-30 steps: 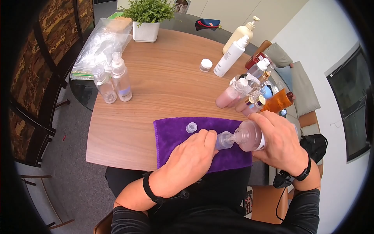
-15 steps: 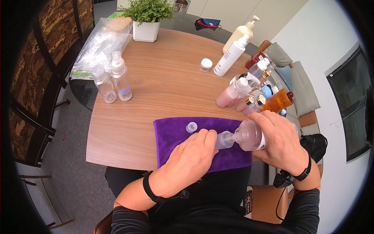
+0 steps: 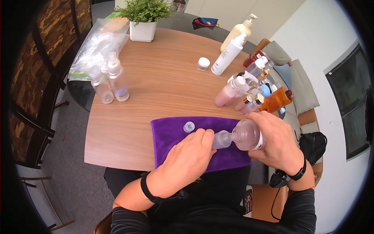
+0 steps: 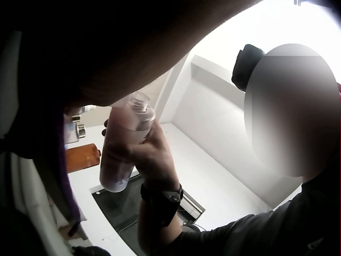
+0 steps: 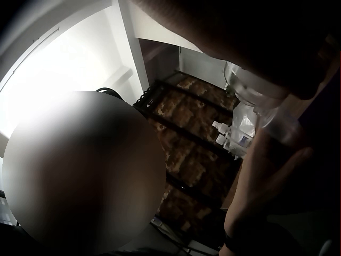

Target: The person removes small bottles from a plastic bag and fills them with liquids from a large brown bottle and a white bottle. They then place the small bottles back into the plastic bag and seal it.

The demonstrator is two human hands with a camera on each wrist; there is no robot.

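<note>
Over a purple cloth (image 3: 167, 136), my left hand (image 3: 191, 156) grips a small clear bottle (image 3: 222, 139), its open mouth facing right. My right hand (image 3: 278, 142) holds a larger clear bottle (image 3: 247, 135) of pinkish liquid by its body, tilted so that its neck meets the small bottle's mouth. In the left wrist view the large bottle (image 4: 120, 152) shows an uncapped, threaded neck and the right-hand fingers wrapped round it. A small translucent cap (image 3: 189, 127) lies on the cloth, just beyond the left knuckles.
Two clear bottles, one a spray bottle (image 3: 118, 80), stand at the left by a plastic bag (image 3: 97, 46). Several toiletry bottles crowd the right edge, among them a pink bottle (image 3: 230, 93) and an orange tube (image 3: 276, 99). Farther back are a small jar (image 3: 203, 63), a white pump bottle (image 3: 229, 54) and a potted plant (image 3: 143, 29).
The head view has shifted slightly, so the table and things on it appear a little farther left. Both hands keep hold of their bottles, mouths still together.
</note>
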